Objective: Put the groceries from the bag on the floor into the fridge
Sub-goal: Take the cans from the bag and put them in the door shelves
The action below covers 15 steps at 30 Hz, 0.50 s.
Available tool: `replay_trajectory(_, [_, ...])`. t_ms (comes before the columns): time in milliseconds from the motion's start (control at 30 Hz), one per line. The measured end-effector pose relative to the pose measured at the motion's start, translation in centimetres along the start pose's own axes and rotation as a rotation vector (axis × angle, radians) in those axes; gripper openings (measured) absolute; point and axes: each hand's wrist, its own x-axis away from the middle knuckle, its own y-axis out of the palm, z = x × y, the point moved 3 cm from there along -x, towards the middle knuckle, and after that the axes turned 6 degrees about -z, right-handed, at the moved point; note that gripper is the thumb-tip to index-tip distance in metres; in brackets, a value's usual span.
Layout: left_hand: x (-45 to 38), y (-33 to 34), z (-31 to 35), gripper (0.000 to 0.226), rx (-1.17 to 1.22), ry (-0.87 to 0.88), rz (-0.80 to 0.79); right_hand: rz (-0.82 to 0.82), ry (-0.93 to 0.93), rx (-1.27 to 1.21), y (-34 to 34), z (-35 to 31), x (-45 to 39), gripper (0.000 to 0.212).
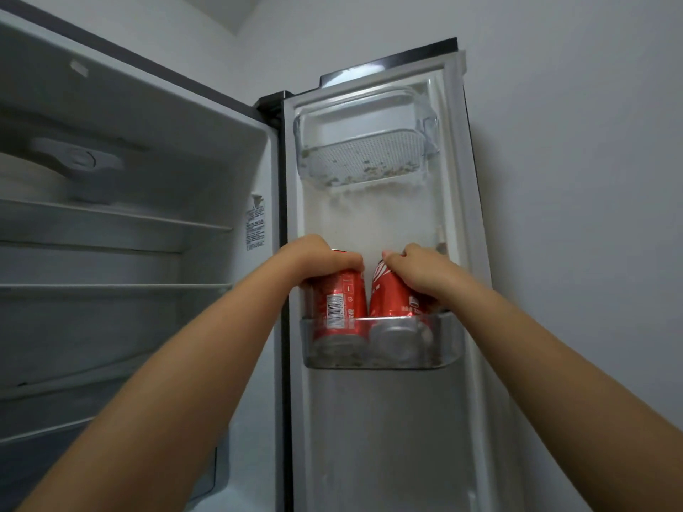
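Observation:
The fridge door stands open on the right, with a clear door shelf point(449, 345) at mid height. Two red soda cans sit side by side in that shelf. My left hand point(318, 258) is closed over the top of the left can point(338, 304), which stands upright. My right hand point(417, 271) grips the top of the right can point(391, 297), which tilts slightly to the left. The cans' bases show through the shelf's clear front. The grocery bag is out of sight.
A clear upper door bin point(366, 153) with specks of debris hangs above the cans. The fridge's main compartment point(111, 230) on the left has several bare glass shelves. A white wall point(573, 179) lies to the right of the door.

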Motion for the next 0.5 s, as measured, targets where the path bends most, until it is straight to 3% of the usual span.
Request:
replay_trajectory(133, [-0.2,0.0,0.5,0.05,-0.097,0.007,-0.088,0.09,-0.029,0.092,0.7,0.1,0.2,0.041])
replay_trajectory(267, [-0.1,1.6,0.3,0.063,-0.338,0.121,0.006,0.18,-0.043,0.137,0.8,0.4,0.7,0.037])
replay_trajectory(500, [1.5,2.3,-0.7,0.049,-0.367,0.178,0.129,0.279,-0.099,0.203,0.5,-0.6,2.3,0.033])
